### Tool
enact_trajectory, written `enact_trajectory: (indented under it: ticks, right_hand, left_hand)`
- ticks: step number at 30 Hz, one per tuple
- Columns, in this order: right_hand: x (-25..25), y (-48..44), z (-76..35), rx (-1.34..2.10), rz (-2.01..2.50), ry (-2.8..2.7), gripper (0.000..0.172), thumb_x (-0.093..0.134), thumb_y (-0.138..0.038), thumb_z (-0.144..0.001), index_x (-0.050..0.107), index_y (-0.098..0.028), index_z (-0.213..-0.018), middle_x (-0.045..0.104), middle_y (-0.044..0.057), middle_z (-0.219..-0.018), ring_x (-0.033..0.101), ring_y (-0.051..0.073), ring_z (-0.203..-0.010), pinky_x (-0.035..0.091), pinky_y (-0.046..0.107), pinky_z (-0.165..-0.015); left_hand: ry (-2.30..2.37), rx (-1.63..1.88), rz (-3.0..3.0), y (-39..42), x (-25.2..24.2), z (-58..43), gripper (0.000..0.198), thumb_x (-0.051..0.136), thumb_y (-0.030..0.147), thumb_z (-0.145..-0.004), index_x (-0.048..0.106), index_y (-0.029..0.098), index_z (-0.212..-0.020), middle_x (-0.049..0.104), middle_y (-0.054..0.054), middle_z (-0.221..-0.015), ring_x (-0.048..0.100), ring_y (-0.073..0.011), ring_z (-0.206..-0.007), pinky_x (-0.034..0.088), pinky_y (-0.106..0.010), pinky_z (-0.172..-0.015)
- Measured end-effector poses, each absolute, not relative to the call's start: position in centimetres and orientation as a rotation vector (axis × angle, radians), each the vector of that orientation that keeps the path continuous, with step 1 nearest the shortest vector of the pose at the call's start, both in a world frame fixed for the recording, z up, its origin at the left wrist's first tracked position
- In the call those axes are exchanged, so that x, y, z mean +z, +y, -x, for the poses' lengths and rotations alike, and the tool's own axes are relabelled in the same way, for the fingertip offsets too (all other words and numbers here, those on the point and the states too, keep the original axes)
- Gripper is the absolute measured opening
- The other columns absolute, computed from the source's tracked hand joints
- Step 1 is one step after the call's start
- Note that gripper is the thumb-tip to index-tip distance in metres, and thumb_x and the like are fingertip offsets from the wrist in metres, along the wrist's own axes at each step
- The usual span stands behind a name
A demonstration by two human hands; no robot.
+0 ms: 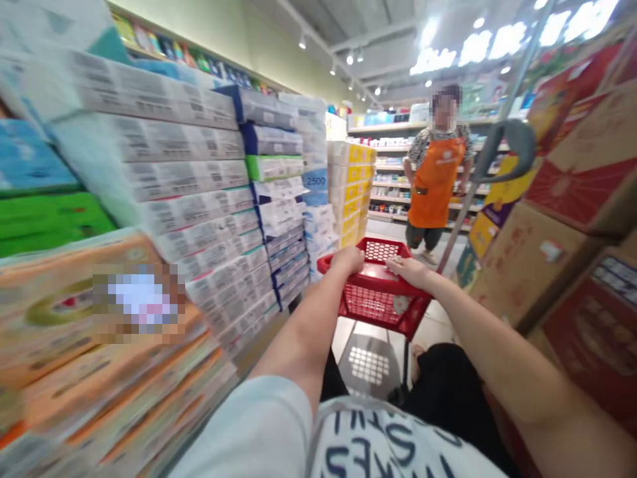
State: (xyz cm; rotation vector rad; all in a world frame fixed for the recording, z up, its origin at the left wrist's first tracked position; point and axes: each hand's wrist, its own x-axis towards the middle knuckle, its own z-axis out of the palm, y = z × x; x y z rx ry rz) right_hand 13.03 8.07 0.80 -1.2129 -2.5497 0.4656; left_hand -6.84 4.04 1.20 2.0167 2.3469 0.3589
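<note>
A red shopping cart [378,302] with mesh sides stands right in front of my body. My left hand [350,259] is closed on the left part of its handle. On the right part of the handle rests my right hand [407,268], its fingers curled over the red bar. Both forearms reach forward to the cart. Its shadow, with a grid of light spots, falls on the floor beneath.
Tall stacks of packaged goods [199,159] line the left, with orange packs [60,318] nearest. Cardboard boxes [532,259] rise on the right beside a slanting pole [460,219]. A person in an orange apron [432,179] stands ahead, before stocked shelves [391,166].
</note>
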Motion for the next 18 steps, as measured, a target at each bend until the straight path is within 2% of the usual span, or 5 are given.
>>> enact_trajectory:
  ticks: [4, 7, 13, 16, 18]
  right_hand:
    - [1.3, 7.5, -13.4, 0.732, 1.319, -2.454, 0.051, 0.031, -0.054, -0.090, 0.065, -0.018, -0.104, 0.067, 0.009, -0.105, 0.061, 0.022, -0.091, 0.045, 0.031, -0.083]
    - [1.5, 7.3, -13.2, 0.783, 1.431, -2.362, 0.047, 0.034, -0.052, -0.090, 0.064, -0.018, -0.100, 0.067, 0.009, -0.105, 0.062, 0.022, -0.087, 0.047, 0.032, -0.081]
    - [1.4, 6.8, -13.9, 1.218, 1.258, -2.310, 0.047, 0.049, -0.056, -0.083, 0.060, -0.017, -0.108, 0.068, 0.008, -0.102, 0.064, 0.019, -0.081, 0.051, 0.030, -0.074]
    - [1.3, 7.0, -14.0, 1.252, 1.179, -2.331, 0.047, 0.050, -0.053, -0.083, 0.058, -0.017, -0.113, 0.068, 0.010, -0.104, 0.065, 0.019, -0.083, 0.051, 0.030, -0.074]
    - [1.2, 7.4, -13.6, 1.102, 1.186, -2.351, 0.042, 0.041, -0.048, -0.089, 0.059, -0.018, -0.114, 0.065, 0.011, -0.110, 0.064, 0.019, -0.089, 0.050, 0.030, -0.079]
  left_hand:
    - [2.377, 0.384, -1.989, 4.8, 0.8, 6.6, 0.050, 0.023, 0.039, -0.091, 0.064, 0.016, -0.107, 0.063, -0.012, -0.114, 0.058, -0.0228, -0.104, 0.043, -0.031, -0.088]
    - [2.385, 0.408, -1.977, 4.7, 0.7, 6.8, 0.049, 0.024, 0.040, -0.091, 0.064, 0.017, -0.106, 0.063, -0.012, -0.115, 0.058, -0.0226, -0.105, 0.043, -0.030, -0.088]
    - [2.375, 0.414, -1.972, 4.2, 1.2, 6.8, 0.048, 0.024, 0.040, -0.091, 0.065, 0.017, -0.104, 0.063, -0.012, -0.114, 0.058, -0.0235, -0.105, 0.043, -0.031, -0.089]
    - [2.371, 0.397, -1.980, 4.3, 1.1, 6.9, 0.048, 0.025, 0.041, -0.091, 0.065, 0.019, -0.104, 0.064, -0.011, -0.114, 0.058, -0.0231, -0.105, 0.043, -0.031, -0.089]
    - [2.381, 0.400, -1.970, 4.4, 1.0, 7.0, 0.049, 0.024, 0.041, -0.091, 0.065, 0.018, -0.105, 0.063, -0.011, -0.114, 0.058, -0.0234, -0.105, 0.043, -0.031, -0.089]
